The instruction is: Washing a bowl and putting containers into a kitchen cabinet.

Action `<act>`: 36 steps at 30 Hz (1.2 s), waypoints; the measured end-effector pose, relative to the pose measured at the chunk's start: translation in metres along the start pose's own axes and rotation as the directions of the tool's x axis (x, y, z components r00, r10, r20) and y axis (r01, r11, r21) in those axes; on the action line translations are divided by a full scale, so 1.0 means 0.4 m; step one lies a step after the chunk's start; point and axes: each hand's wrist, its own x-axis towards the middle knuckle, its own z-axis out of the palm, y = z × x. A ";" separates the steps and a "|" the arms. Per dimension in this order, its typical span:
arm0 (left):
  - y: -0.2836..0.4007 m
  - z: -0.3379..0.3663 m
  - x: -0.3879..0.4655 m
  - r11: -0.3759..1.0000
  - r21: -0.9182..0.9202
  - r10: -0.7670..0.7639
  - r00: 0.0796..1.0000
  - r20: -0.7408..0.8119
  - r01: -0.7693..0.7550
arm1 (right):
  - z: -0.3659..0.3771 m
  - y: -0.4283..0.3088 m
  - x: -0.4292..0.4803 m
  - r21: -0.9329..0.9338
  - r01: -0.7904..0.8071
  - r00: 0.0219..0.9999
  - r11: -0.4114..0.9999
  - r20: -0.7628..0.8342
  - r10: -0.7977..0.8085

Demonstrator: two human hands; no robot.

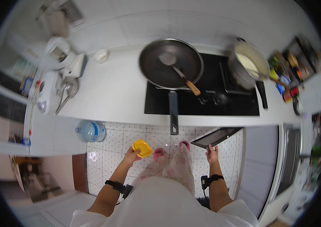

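Low over the tiled floor, my left hand grips a yellow plastic dish or lid by its near edge. My right hand has its fingers at the near edge of a dark, framed panel, which juts out from below the counter's front edge and looks like a cabinet door or drawer front. Whatever lies behind that panel is hidden. Both hands are lower than the countertop and apart from each other.
A wok with a wooden-handled ladle rests on the black cooktop; its handle overhangs the counter. A pot stands right. A large water bottle is left on the floor. Pink slippers are below.
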 end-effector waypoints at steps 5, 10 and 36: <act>0.047 -0.020 0.047 0.961 0.276 -0.068 0.978 0.199 0.010 | -0.225 0.019 -0.120 -0.503 0.158 0.913 0.850 -0.254 -0.320; 0.066 0.073 0.124 0.910 0.412 -0.098 0.937 0.336 -0.052 | -0.360 -0.031 -0.147 -0.883 0.010 0.758 0.469 -0.299 -0.579; 0.009 0.764 0.424 -0.852 0.375 0.090 0.604 0.792 -0.365 | -0.416 0.096 -0.401 -0.904 0.007 0.751 0.427 -0.277 -0.600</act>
